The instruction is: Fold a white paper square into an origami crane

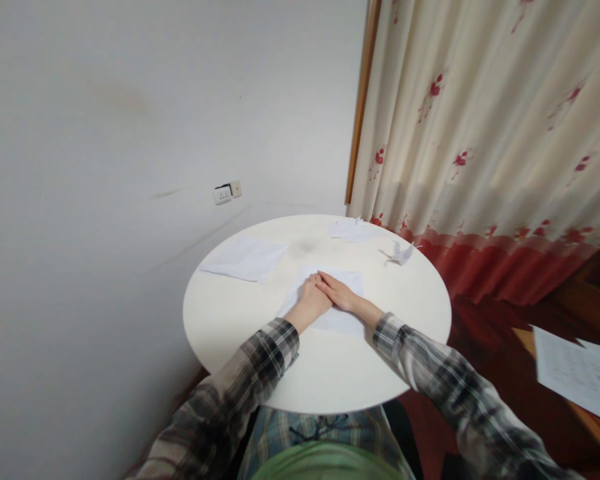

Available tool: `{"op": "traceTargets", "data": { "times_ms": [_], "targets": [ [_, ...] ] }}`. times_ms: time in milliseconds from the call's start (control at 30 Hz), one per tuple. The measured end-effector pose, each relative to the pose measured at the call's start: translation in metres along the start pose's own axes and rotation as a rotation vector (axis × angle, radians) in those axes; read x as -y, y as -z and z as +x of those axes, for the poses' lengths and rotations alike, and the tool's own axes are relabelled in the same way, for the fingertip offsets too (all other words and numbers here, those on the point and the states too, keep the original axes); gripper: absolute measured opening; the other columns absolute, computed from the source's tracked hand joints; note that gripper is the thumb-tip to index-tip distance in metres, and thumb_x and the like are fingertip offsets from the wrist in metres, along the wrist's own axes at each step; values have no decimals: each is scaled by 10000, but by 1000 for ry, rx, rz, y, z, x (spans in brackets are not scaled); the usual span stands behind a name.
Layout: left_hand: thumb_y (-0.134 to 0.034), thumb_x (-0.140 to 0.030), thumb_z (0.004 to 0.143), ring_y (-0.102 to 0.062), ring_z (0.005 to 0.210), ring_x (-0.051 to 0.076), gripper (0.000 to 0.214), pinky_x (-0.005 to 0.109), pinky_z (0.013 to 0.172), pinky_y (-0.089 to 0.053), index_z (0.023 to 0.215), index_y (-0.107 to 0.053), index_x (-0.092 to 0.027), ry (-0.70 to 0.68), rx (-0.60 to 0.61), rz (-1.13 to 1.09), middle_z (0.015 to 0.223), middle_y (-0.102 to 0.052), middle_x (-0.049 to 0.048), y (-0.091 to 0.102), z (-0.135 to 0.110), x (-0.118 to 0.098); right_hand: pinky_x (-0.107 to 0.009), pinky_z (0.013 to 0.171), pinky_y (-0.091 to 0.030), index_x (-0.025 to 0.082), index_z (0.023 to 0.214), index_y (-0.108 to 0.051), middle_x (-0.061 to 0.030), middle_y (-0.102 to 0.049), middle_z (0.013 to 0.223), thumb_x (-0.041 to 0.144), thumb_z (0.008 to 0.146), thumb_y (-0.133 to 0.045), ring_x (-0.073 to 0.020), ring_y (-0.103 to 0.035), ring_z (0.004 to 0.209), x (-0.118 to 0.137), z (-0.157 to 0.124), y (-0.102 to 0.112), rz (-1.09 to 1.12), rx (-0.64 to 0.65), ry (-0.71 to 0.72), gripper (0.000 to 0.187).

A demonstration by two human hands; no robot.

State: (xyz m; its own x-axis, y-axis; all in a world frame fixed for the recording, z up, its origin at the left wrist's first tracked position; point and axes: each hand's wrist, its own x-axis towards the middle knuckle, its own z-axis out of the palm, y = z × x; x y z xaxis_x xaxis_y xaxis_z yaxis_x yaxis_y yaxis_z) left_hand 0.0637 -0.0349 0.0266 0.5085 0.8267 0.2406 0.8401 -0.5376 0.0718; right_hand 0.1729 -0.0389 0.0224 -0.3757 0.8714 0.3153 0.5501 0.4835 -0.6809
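A white sheet of paper [347, 280] lies in the middle of the round white table [240, 327]. Both my hands rest on it, side by side and touching. My left hand [313, 299] lies on the sheet's left part with its fingers curled down onto the paper. My right hand [336, 291] lies flat with its fingers stretched out toward the left, pressing the paper.
A second white sheet [245, 258] lies at the table's left. A crumpled paper [350, 230] and a small folded paper figure [401, 253] sit at the far right edge. A flowered curtain [480, 147] hangs right; printed papers [575, 377] lie on a wooden surface.
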Motion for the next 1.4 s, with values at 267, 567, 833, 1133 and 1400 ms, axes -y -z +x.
{"op": "traceTargets", "data": {
  "times_ms": [267,567,833,1133,1400],
  "targets": [
    [-330,-324,873,-353,1246,209,424,352,1009,-283,1243,-416,-136,-101,-13,-95,1330,-417,127,-17,0,46,-420,1016,-304,130,1268,-398,-152,-452,1294,548,829,-358,-239,-413,1201,-31,-4,6,-229,31,199,608],
    [-177,-572,845,-167,1333,232,688,356,1073,-165,1353,-273,-118,99,102,1,1440,-214,132,-22,2,51,-363,1082,-156,55,1357,-274,-153,-217,1430,675,796,-128,-237,-163,1335,-39,-6,25,-581,174,-77,848],
    [-139,-631,811,-139,1340,236,767,391,1073,-158,1364,-248,-111,246,101,25,1449,-187,124,-25,4,64,-382,1076,-141,60,1377,-209,-133,-164,1449,664,805,-116,-235,-122,1344,-65,-9,41,-689,142,-268,837],
    [-140,-598,821,-122,1344,224,752,430,1077,-152,1363,-239,-87,378,91,42,1453,-173,107,-21,3,71,-396,1080,-124,90,1381,-204,-108,-147,1456,662,807,-119,-213,-107,1348,-62,-10,39,-689,144,-289,815],
    [-193,-520,854,-159,1334,252,669,436,1066,-185,1346,-273,-72,382,23,67,1440,-208,140,-19,0,76,-406,1077,-126,98,1382,-203,-109,-157,1455,650,815,-117,-213,-111,1347,-61,-12,40,-700,142,-289,796]
  ]
}}
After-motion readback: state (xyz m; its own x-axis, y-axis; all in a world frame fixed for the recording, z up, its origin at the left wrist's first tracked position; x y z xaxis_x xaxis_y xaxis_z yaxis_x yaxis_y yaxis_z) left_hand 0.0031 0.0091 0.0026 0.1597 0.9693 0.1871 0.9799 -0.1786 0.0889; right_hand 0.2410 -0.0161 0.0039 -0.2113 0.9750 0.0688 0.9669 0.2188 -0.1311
